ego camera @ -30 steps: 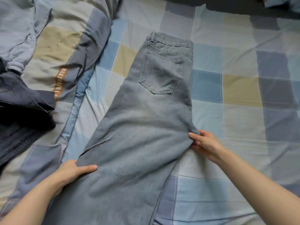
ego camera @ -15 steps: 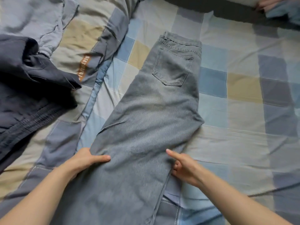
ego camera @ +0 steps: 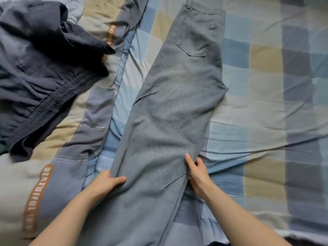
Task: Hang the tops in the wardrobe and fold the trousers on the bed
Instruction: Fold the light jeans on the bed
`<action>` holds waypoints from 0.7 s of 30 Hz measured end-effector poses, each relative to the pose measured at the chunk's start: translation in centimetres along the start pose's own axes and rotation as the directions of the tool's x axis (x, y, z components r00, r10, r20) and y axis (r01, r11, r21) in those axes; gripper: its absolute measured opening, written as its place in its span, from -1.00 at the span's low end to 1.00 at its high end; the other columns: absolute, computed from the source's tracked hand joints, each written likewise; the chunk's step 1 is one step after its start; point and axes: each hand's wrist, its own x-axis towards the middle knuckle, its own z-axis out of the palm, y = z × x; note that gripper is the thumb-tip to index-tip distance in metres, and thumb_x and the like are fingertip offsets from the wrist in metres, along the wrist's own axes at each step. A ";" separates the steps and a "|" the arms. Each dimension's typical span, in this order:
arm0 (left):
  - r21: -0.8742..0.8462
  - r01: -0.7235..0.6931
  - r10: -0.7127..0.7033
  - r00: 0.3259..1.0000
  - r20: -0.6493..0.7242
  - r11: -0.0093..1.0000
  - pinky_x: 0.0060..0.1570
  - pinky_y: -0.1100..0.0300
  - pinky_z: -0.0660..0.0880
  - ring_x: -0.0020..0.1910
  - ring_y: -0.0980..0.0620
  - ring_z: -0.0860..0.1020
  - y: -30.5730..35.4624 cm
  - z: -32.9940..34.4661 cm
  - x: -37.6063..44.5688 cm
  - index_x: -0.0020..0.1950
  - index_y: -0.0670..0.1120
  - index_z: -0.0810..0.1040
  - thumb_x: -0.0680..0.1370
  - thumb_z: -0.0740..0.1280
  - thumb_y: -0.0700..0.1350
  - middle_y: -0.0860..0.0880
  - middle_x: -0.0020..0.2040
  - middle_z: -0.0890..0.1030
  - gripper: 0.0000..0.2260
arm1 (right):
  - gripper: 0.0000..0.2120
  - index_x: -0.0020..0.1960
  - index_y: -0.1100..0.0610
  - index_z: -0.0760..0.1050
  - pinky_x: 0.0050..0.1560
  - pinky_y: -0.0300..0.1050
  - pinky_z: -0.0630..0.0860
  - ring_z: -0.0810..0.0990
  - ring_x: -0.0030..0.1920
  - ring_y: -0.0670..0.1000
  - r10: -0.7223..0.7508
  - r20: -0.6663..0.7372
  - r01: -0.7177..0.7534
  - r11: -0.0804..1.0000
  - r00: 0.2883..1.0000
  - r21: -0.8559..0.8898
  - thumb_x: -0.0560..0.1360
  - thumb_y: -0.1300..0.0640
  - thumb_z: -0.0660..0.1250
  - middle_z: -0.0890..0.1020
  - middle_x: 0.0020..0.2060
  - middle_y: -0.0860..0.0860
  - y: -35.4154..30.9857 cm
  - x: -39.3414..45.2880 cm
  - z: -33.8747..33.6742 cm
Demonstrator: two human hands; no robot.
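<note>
Checked bedding in blue, beige and grey squares [ego camera: 262, 55] fills the frame, creased toward the right. Faded grey jeans [ego camera: 170, 110], doubled leg over leg with a back pocket showing, run from the waistband at top centre to the bottom edge. A person's left hand [ego camera: 106, 181] grips the jeans' left edge, thumb on top, while the right hand [ego camera: 197, 173] pinches the right edge at lower centre. Done well, the step probably means keeping both edges taut and level, then carrying the legs up toward the waistband without skewing the seams. Heavy denim should hold a crease. Dark, limp trousers with a ribbed elastic band [ego camera: 40, 71] lie crumpled at upper left.
</note>
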 end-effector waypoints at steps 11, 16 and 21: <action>-0.233 0.146 -0.122 0.986 0.116 0.961 -0.15 0.17 0.54 -0.09 -0.02 0.65 -2.5 3.4 -4.9 0.02 -0.11 0.60 0.52 0.41 -0.17 -0.05 -0.09 0.70 -0.91 | -0.81 0.13 0.16 0.53 0.05 -0.24 0.55 0.64 -0.03 -0.09 0.029 0.089 -0.001 0.954 0.996 -0.300 0.52 0.20 0.37 0.67 0.02 0.05 7.8 -9.5 -6.7; -0.184 0.197 -0.170 0.974 0.152 0.963 -0.10 0.09 0.57 -0.11 -0.02 0.65 -6.0 8.3 -8.3 0.12 -0.17 0.59 0.50 0.43 -0.24 -0.11 0.00 0.70 -0.80 | -0.52 0.27 -0.10 0.22 -0.01 -0.10 0.48 0.60 -0.06 -0.06 -0.163 0.089 0.185 0.822 0.983 -0.539 0.49 0.14 0.40 0.60 -0.07 -0.05 6.7 -11.0 -13.2; -0.231 0.074 -0.104 0.988 -0.118 0.970 -0.06 0.03 0.55 -0.06 -0.07 0.61 -8.6 10.4 -10.1 0.08 -0.09 0.41 0.53 0.35 -0.35 -0.21 0.03 0.64 -0.76 | -0.76 0.11 0.01 0.39 0.08 -0.19 0.36 0.51 0.14 -0.04 -0.161 0.168 0.232 0.748 0.973 -0.622 0.50 0.14 0.38 0.54 0.09 -0.07 9.2 -9.7 -13.0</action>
